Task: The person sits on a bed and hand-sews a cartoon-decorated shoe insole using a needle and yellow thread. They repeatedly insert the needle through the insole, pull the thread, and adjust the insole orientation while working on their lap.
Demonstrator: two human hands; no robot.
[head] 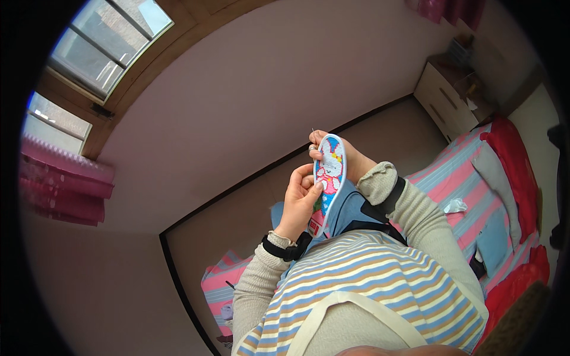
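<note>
An embroidered shoe insole point(330, 171) with a white edge stands raised in front of my chest, its face showing a white cartoon rabbit on blue with pink below. My left hand point(302, 196) pinches its left edge, the thumb on the stitched face. Behind the upper part is my right hand point(352, 155), partly hidden by the insole; a ring is on one finger. A thin needle point(313, 131) sticks up at the right hand's fingertips. Whether a thread runs from it cannot be seen.
I sit on a bed with a pink and grey striped sheet point(427, 178). A crumpled white tissue point(455, 205) and a red blanket point(516, 178) lie to the right. Beyond stands a bedside cabinet point(445, 100). A barred window point(102, 44) and pink curtain point(67, 187) are at the left.
</note>
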